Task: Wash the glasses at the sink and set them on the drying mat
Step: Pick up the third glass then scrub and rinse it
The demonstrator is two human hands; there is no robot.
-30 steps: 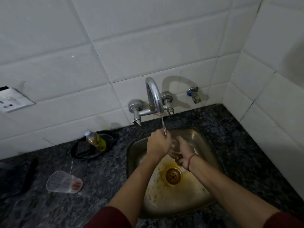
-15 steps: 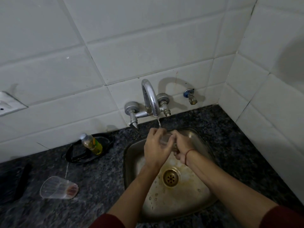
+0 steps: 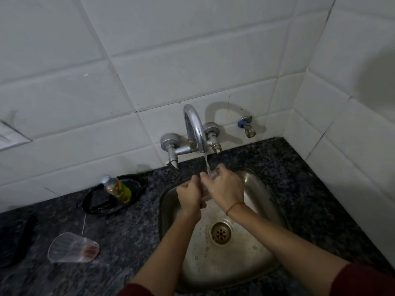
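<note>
The left hand (image 3: 189,198) and right hand (image 3: 227,189) wrap the glass (image 3: 207,189) between them, by the sink's (image 3: 259,190) back rim. Its axis is hidden.

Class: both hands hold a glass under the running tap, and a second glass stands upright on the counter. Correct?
No. The head view shows the second glass lying on its side, not upright. The left hand and right hand do hold the first glass under the running tap.

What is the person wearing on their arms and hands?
A dark red left sleeve and dark red right sleeve end near the elbows. A thin red thread circles the right wrist. The left hand and right hand wear no gloves.
</note>
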